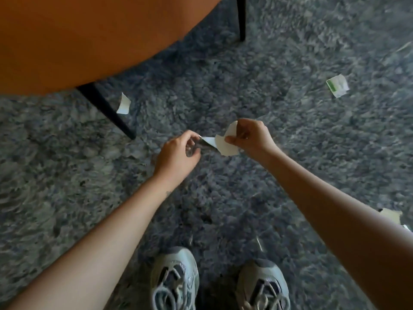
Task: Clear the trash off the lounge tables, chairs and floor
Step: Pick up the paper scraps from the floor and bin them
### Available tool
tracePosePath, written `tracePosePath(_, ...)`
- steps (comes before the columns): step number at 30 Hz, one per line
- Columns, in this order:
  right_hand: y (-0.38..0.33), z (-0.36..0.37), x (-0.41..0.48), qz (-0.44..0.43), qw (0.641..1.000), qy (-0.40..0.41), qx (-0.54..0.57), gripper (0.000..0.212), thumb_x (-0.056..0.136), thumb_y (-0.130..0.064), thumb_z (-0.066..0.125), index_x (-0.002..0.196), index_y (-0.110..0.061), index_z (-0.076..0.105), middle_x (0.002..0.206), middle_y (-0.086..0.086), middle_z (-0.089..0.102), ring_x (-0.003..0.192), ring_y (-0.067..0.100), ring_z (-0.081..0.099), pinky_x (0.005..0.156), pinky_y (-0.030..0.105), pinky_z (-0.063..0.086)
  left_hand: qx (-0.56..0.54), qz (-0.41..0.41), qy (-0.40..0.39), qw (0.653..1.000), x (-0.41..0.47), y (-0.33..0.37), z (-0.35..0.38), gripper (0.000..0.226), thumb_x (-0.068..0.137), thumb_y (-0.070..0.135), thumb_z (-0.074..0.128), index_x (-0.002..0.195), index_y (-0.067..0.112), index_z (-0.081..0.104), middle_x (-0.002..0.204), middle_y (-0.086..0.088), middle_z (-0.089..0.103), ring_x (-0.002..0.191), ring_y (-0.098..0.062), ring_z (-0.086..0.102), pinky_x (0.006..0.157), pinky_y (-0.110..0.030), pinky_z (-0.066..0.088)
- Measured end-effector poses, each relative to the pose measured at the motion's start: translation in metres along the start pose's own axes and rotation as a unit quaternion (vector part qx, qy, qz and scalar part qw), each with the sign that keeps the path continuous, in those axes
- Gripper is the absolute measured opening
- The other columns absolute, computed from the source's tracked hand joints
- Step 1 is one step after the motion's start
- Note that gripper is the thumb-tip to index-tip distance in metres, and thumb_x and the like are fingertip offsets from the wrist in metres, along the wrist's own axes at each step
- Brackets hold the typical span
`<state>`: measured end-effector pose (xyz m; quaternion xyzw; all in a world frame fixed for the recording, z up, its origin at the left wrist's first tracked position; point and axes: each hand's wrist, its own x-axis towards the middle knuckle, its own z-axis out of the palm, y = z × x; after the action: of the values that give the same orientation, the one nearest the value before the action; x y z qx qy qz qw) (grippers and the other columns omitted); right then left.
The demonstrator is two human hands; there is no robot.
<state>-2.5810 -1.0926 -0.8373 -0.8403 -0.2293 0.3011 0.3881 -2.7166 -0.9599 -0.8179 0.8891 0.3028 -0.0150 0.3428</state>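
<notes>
I stand on a grey shaggy carpet [279,135] and hold both hands out over it. My right hand [250,136] grips white paper scraps [228,146]. My left hand [178,151] pinches the tip of a small pointed white scrap [209,140] that reaches across to the scraps in the right hand. More trash lies on the carpet: a white scrap [124,104] beside a table leg, a white and green wrapper [337,85] at the far right, and a pale torn piece [391,215] by my right forearm.
A round orange table top [78,36] fills the upper left on black legs [109,110], with another leg [241,19] at the top centre. My two grey sneakers [176,280] stand at the bottom of the view.
</notes>
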Motion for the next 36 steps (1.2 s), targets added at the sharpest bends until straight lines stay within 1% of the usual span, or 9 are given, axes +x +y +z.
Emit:
tracePosePath(5, 0.027, 0.031, 0.054, -0.037, 0.994, -0.085, -0.062, 0.040, 0.074, -0.015, 0.076, 0.058, -0.015, 0.040, 0.063, 0.002, 0.046, 0.067, 0.017, 0.043, 0.058, 0.028, 0.029, -0.040, -0.018, 0.056, 0.997, 0.043, -0.042, 0.035, 0.018, 0.082, 0.012, 0.065, 0.100, 0.013, 0.061, 0.091, 0.001, 0.060, 0.085, -0.019, 0.060, 0.075, -0.033, 0.050)
tracePosePath(8, 0.026, 0.036, 0.072, -0.091, 0.982, -0.119, -0.113, 0.042, 0.075, -0.017, 0.076, 0.057, -0.026, 0.038, 0.059, -0.010, 0.042, 0.066, 0.017, 0.044, 0.055, 0.024, 0.027, -0.053, -0.018, 0.062, 0.997, 0.056, -0.052, 0.040, 0.019, 0.084, 0.016, 0.065, 0.101, 0.017, 0.060, 0.094, 0.002, 0.058, 0.085, -0.015, 0.058, 0.073, -0.028, 0.048)
tracePosePath(10, 0.022, 0.038, 0.076, -0.115, 0.970, -0.131, -0.171, 0.026, 0.075, -0.019, 0.076, 0.064, -0.020, 0.052, 0.069, -0.004, 0.052, 0.072, 0.022, 0.050, 0.062, 0.026, 0.036, -0.037, -0.003, 0.050, 0.998, 0.060, -0.057, 0.039, 0.020, 0.085, 0.018, 0.064, 0.104, 0.018, 0.059, 0.096, 0.005, 0.056, 0.086, -0.012, 0.056, 0.072, -0.023, 0.045)
tracePosePath(13, 0.019, 0.042, 0.074, -0.126, 0.953, -0.103, -0.255, 0.029, 0.075, -0.027, 0.075, 0.084, -0.010, 0.054, 0.099, 0.010, 0.054, 0.092, 0.028, 0.050, 0.077, 0.037, 0.043, -0.034, 0.003, 0.057, 0.998, 0.062, -0.059, 0.030, 0.018, 0.086, 0.019, 0.063, 0.103, 0.018, 0.059, 0.096, 0.005, 0.056, 0.085, -0.012, 0.056, 0.071, -0.023, 0.045)
tracePosePath(17, 0.023, 0.057, 0.068, -0.107, 0.949, -0.055, -0.291, 0.037, 0.080, -0.025, 0.069, 0.110, -0.011, 0.052, 0.111, 0.008, 0.054, 0.102, 0.029, 0.052, 0.073, 0.033, 0.038, -0.043, 0.009, 0.083, 0.996, 0.065, -0.061, 0.027, 0.017, 0.085, 0.019, 0.062, 0.102, 0.017, 0.059, 0.098, 0.001, 0.060, 0.085, -0.012, 0.057, 0.071, -0.025, 0.046)
tracePosePath(21, 0.025, 0.059, 0.068, -0.079, 0.950, -0.047, -0.299, 0.034, 0.083, -0.023, 0.066, 0.110, -0.013, 0.048, 0.109, 0.008, 0.060, 0.097, 0.030, 0.056, 0.067, 0.033, 0.036, -0.019, 0.022, 0.102, 0.994, 0.072, -0.069, 0.024, 0.019, 0.086, 0.019, 0.060, 0.104, 0.017, 0.058, 0.102, 0.001, 0.059, 0.092, -0.015, 0.056, 0.074, -0.028, 0.045)
tracePosePath(27, 0.018, 0.060, 0.061, -0.058, 0.946, -0.044, -0.317, 0.038, 0.084, -0.025, 0.064, 0.115, -0.016, 0.046, 0.115, 0.005, 0.055, 0.106, 0.027, 0.051, 0.075, 0.033, 0.036, 0.004, -0.065, 0.162, 0.985, 0.101, -0.078, 0.014, 0.023, 0.089, 0.024, 0.054, 0.111, 0.020, 0.054, 0.116, -0.001, 0.056, 0.102, -0.016, 0.052, 0.068, -0.026, 0.037)
tracePosePath(32, 0.023, 0.060, 0.055, -0.072, 0.950, -0.038, -0.301, 0.039, 0.084, -0.028, 0.064, 0.117, -0.017, 0.045, 0.117, 0.003, 0.050, 0.111, 0.024, 0.045, 0.083, 0.033, 0.039, 0.062, -0.130, 0.208, 0.967, 0.127, -0.096, 0.008, 0.039, 0.088, 0.026, 0.055, 0.125, 0.017, 0.046, 0.135, -0.005, 0.039, 0.123, -0.025, 0.036, 0.090, -0.040, 0.042)
tracePosePath(36, 0.026, 0.061, 0.052, -0.066, 0.960, -0.024, -0.271, 0.039, 0.082, -0.025, 0.067, 0.114, -0.015, 0.048, 0.113, 0.003, 0.047, 0.108, 0.024, 0.042, 0.085, 0.033, 0.041, 0.040, -0.228, 0.193, 0.953, 0.139, -0.107, 0.003, 0.055, 0.091, 0.034, 0.051, 0.140, 0.020, 0.030, 0.155, -0.010, 0.009, 0.143, -0.026, 0.004, 0.114, -0.045, 0.018)
